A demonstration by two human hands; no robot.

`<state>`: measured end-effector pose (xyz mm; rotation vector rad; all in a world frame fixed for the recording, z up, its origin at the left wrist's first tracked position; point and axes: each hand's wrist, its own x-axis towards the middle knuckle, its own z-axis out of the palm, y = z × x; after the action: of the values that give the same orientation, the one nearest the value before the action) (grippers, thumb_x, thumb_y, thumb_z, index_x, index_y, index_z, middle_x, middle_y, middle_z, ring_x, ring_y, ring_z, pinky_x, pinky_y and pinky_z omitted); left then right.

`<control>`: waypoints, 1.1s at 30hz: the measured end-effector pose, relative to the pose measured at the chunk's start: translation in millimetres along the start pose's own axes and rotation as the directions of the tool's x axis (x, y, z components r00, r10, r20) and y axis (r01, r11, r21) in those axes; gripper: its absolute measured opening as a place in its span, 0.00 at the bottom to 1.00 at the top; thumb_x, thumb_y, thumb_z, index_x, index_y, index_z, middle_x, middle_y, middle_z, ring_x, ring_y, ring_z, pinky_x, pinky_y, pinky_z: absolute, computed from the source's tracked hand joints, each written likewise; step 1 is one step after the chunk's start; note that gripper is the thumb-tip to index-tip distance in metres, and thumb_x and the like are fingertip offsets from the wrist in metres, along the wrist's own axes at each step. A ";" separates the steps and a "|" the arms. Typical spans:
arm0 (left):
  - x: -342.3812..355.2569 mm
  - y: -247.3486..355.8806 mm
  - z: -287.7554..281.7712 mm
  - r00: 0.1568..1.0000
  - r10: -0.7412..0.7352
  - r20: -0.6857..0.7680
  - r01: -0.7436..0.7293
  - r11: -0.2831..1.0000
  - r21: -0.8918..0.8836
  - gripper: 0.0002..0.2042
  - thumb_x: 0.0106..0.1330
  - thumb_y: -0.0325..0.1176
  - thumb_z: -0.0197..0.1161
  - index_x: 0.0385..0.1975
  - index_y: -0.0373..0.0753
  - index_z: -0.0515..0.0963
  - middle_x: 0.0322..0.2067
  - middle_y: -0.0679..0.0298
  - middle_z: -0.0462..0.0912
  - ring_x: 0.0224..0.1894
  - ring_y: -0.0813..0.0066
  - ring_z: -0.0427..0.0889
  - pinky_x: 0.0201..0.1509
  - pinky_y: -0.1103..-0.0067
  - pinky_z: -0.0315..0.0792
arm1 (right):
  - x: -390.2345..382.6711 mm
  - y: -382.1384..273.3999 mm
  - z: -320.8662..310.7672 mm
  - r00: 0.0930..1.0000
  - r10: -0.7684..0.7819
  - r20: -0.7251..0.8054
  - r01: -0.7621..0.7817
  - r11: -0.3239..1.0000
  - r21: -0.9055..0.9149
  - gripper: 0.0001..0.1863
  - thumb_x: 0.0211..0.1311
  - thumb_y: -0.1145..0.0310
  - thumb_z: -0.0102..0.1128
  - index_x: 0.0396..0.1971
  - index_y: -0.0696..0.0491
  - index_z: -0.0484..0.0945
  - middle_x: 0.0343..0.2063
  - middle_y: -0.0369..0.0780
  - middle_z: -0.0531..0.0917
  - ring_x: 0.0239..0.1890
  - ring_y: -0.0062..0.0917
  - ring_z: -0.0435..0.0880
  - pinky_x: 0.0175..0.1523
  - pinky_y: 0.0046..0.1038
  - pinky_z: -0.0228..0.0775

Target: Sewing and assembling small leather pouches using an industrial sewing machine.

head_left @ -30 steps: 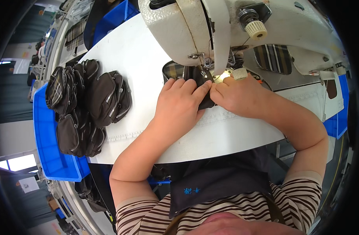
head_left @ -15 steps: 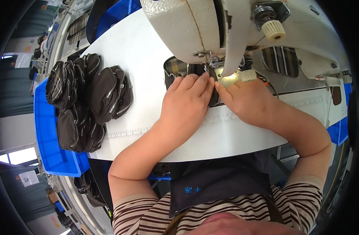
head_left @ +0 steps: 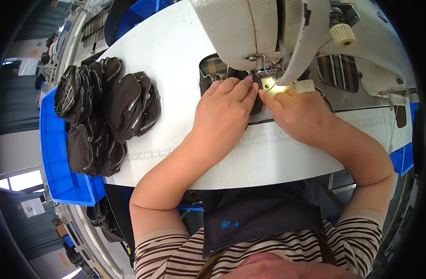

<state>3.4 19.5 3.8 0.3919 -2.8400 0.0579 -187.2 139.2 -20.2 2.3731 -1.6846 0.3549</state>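
Note:
A white sewing machine (head_left: 234, 28) stands over a dark brown pouch with a plaid panel and zip (head_left: 213, 65) at its presser foot. My left hand (head_left: 224, 109) lies over the pouch, fingers bent and pressed together, tips on the fabric just in front of the foot. My right hand (head_left: 299, 116) is beside it, index finger reaching to the pouch's right edge, the other fingers curled on the lit metal plate; what its thumb grips is hidden.
Several dark zipped pouches (head_left: 131, 104) are piled at the left, beside a blue bin (head_left: 59, 153). A plaid piece (head_left: 336, 74) lies under the machine arm at right. A ruler strip (head_left: 152, 153) runs across the white table (head_left: 268, 162).
The view has shifted, so the machine appears further right. My left hand's fingers have edged slightly forward with the pouch toward the foot, and my right hand stays beside them.

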 end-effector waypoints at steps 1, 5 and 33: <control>0.3 -1.0 1.5 1.000 0.004 -0.015 -0.004 1.000 0.007 0.31 0.48 0.26 0.73 0.58 0.39 0.83 0.59 0.65 0.83 0.59 0.66 0.80 0.63 0.72 0.76 | 0.0 0.2 0.8 1.000 -0.003 -0.015 0.002 1.000 -0.016 0.27 0.53 0.73 0.63 0.56 0.59 0.81 0.24 0.33 0.81 0.27 0.26 0.83 0.33 0.31 0.75; 2.2 -6.0 0.6 1.000 0.001 0.010 0.000 0.999 -0.043 0.25 0.54 0.27 0.67 0.56 0.31 0.81 0.58 0.58 0.83 0.58 0.64 0.80 0.63 0.70 0.73 | 2.3 1.9 0.7 1.000 0.011 0.005 -0.011 1.000 -0.020 0.26 0.53 0.73 0.63 0.56 0.59 0.82 0.24 0.33 0.81 0.26 0.27 0.83 0.33 0.31 0.75; -11.9 -7.9 2.3 0.990 -0.087 0.107 0.097 0.991 -0.091 0.31 0.58 0.35 0.72 0.65 0.36 0.76 0.67 0.62 0.77 0.66 0.64 0.76 0.63 0.75 0.78 | 5.7 -7.2 -52.4 0.994 -0.070 0.089 0.077 0.994 -0.073 0.18 0.56 0.69 0.69 0.49 0.52 0.85 0.27 0.36 0.82 0.29 0.29 0.85 0.31 0.33 0.75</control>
<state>15.9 14.8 -1.7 0.5192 -2.9070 -0.1196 -182.6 152.5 31.1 2.4185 -1.6105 0.1744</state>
